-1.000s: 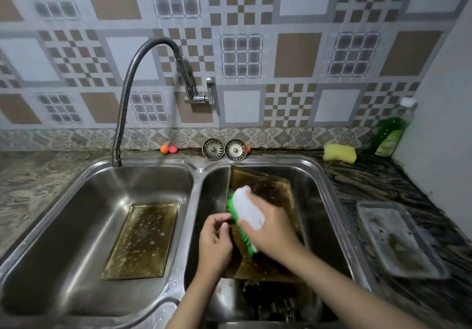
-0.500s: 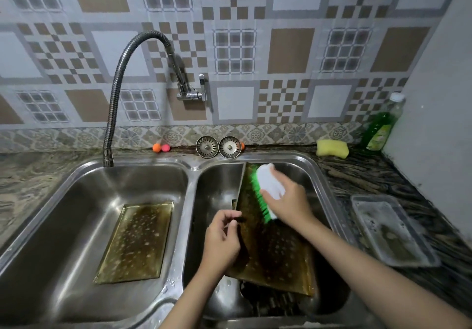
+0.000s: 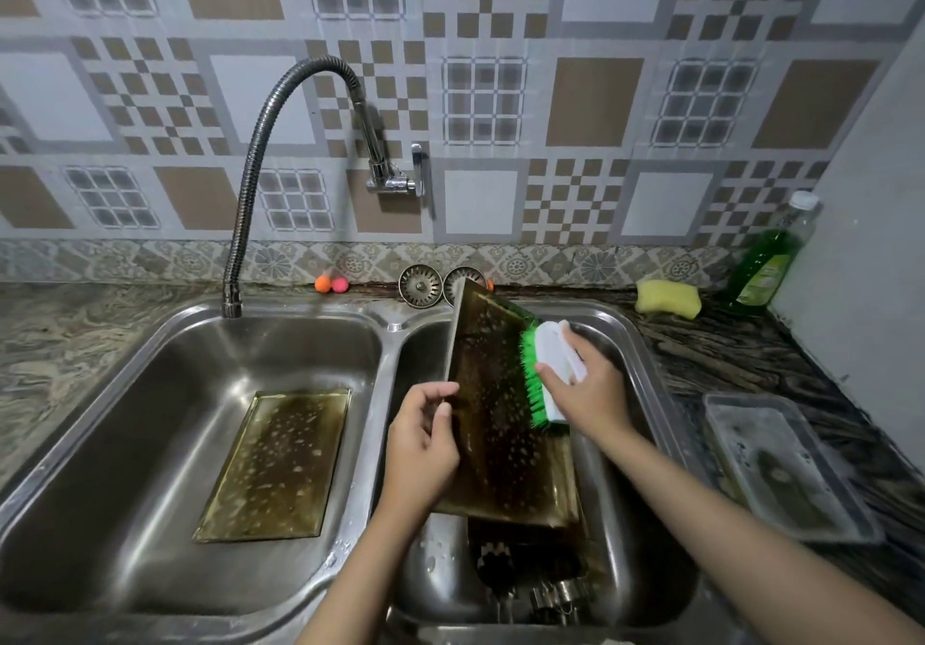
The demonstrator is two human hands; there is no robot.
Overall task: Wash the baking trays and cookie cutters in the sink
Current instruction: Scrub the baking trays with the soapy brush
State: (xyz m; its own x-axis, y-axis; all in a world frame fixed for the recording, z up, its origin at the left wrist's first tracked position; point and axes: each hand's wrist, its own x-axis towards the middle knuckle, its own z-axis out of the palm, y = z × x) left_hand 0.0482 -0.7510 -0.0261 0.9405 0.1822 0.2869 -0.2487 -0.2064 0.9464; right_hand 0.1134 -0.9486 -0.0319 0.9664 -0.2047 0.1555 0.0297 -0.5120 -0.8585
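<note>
From the head view, my left hand [image 3: 423,444] grips the left edge of a baking tray [image 3: 493,419], holding it tilted up on its long edge in the right basin of the sink [image 3: 645,374]. My right hand [image 3: 583,384] is wrapped around a white scrub brush [image 3: 548,371], whose green bristles press against the tray's face near its right rim. That face is brown and stained, dotted with pale suds, so I judge the scrubbing to be midway at best.

Left of my left hand, a second baking tray [image 3: 275,462] lies flat on the floor of the left basin, just as stained and speckled with soap; it looks soaped but not rinsed. Below my hands, at the near end of the right basin, some metal cookie cutters [image 3: 553,594] sit in the shadow, and I cannot tell whether they are clean. The faucet [image 3: 260,184] hangs over the left basin with no water visible. Right of my right hand, a clear plastic container [image 3: 781,464] rests on the counter, with a yellow sponge [image 3: 668,298] and a green soap bottle [image 3: 766,264] beyond it. Both trays and the cutters seem left to finish.
</note>
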